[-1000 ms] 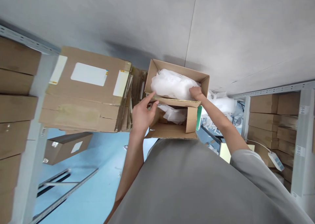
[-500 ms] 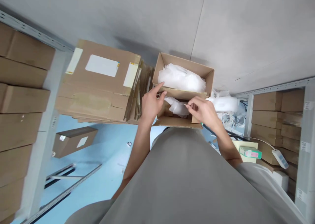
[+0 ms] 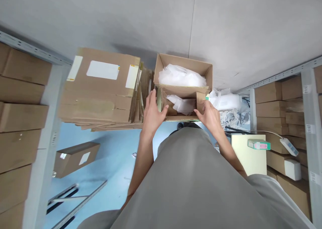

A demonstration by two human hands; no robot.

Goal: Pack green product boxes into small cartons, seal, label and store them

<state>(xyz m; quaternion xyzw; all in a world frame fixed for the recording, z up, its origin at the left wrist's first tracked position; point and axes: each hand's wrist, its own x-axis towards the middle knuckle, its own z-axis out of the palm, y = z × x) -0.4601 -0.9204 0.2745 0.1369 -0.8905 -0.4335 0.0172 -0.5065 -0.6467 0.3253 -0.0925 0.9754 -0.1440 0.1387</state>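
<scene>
The near open cardboard box [image 3: 181, 117] lies between my hands, with a crumpled piece of white wrapping [image 3: 187, 107] inside it. My left hand [image 3: 151, 116] is at the box's left end, its thumb apart from the fingers, the thumb tip by the rim. At the right end, my right hand [image 3: 210, 115] pinches the box's end wall, thumb on the inner side and fingers at the top edge. Directly behind stands another open cardboard box [image 3: 184, 59], holding a bundle of white wrapping [image 3: 181, 76].
Flattened cartons [image 3: 100, 95] are stacked at the left. To the right lie white wrapped bundles [image 3: 223, 100] and shredded paper [image 3: 230, 118]. Shelves of brown boxes [image 3: 20, 152] flank both sides; a box [image 3: 75, 158] sits low on the left. A grey wall [image 3: 156, 17] rises behind.
My right hand has left the white wrapping and moved to the box's right end wall. My left hand has shifted from the back edge down to the left end. The view has tilted slightly.
</scene>
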